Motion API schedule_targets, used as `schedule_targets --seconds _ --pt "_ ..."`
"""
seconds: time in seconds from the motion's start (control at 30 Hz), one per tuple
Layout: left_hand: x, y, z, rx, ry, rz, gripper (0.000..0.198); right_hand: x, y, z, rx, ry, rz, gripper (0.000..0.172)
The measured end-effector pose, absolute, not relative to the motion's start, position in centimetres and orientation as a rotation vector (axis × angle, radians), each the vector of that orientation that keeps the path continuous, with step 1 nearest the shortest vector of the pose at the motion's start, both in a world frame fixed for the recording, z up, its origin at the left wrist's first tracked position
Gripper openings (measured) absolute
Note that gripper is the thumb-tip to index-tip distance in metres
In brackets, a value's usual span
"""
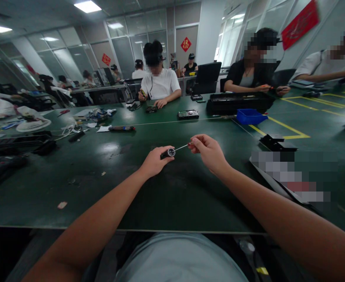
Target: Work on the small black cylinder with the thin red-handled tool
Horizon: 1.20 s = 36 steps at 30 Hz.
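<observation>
My left hand is wrapped round a short black cylinder whose round end, with a silvery ring, faces right. Between the fingertips of my right hand is the reddish handle of a thin screwdriver. Its slim metal shaft slopes down to the left, with the tip at the ringed end of the cylinder. Whether the tip touches a part inside cannot be made out. Both hands are held above the green table, near its middle.
A blue tray stands right of centre beside a long black casing. A circuit-board unit lies ahead. Black brackets lie to the right, a dark pen-shaped tool to the left. A co-worker sits opposite.
</observation>
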State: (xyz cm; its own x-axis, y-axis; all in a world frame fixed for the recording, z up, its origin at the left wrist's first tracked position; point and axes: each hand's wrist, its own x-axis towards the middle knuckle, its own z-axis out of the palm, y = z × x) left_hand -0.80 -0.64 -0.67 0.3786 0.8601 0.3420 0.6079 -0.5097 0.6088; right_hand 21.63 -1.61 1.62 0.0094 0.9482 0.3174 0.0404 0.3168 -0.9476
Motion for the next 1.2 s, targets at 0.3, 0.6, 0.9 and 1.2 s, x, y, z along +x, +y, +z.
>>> schedule_targets --seconds 0.3,0.6,0.9,1.2 --pt "-0.9 -0.6 -0.6 2.258 1.277 0.901 0.041 21.7 -1.8 1.7 -1.020 -1.454 0.900 0.022" --pt "-0.9 -0.8 -0.5 2.287 1.297 0.872 0.042 21.9 -3.1 2.9 -1.311 -1.647 0.452 0.044" --pt "-0.9 -0.7 -0.6 2.291 1.306 0.859 0.041 21.8 -3.2 2.6 -1.222 -1.751 0.382 0.034" --pt "-0.9 -0.7 -0.6 2.280 1.274 0.871 0.042 21.9 -3.5 2.7 -1.143 -1.812 0.451 0.025"
